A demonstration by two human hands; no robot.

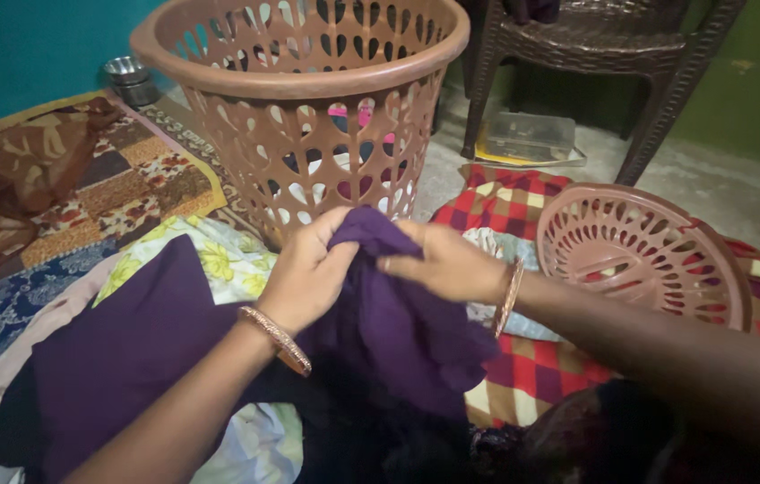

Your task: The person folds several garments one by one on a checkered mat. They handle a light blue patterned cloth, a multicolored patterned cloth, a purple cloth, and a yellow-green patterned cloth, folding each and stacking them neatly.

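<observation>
My left hand (306, 273) and my right hand (444, 263) both grip the bunched top of a dark purple cloth (393, 318), lifted just in front of a tall brown plastic laundry basket (308, 108). The hands are close together, fingers pinched into the fabric. Each wrist wears a copper-coloured bangle. Below my left arm, more of the purple cloth (129, 350) spreads flat over a yellow floral sheet (219, 255).
The basket's round brown lid (644, 255) leans on a red checked cloth (523, 376) at the right. Patchwork bedding (120, 179) lies at the left. Behind stand a brown chair (613, 45), a clear plastic box (528, 136) and a small steel bowl (126, 76).
</observation>
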